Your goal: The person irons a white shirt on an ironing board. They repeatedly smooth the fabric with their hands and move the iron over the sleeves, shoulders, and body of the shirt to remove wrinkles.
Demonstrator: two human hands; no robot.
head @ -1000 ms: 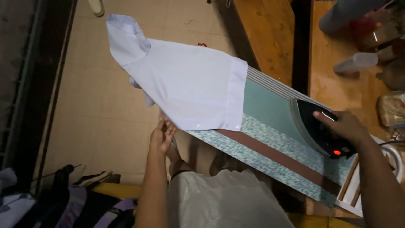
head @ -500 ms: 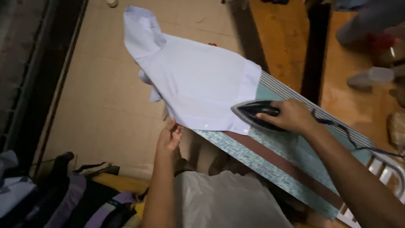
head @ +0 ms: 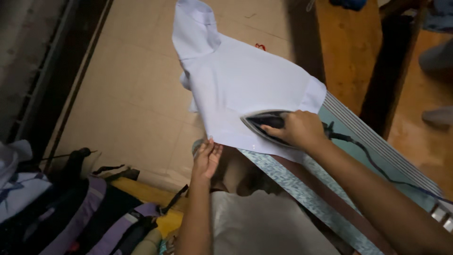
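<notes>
Iron (head: 264,123) now slid onto shirt (head: 245,85), soleplate hidden under right hand (head: 295,128).

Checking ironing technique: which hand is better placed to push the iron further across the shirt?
Right. The right hand already grips the iron on the shirt; the left hand only touches the shirt's near edge.

A purple backpack (head: 89,212) and wooden bench (head: 351,47) flank the tiled floor (head: 127,99).
</notes>
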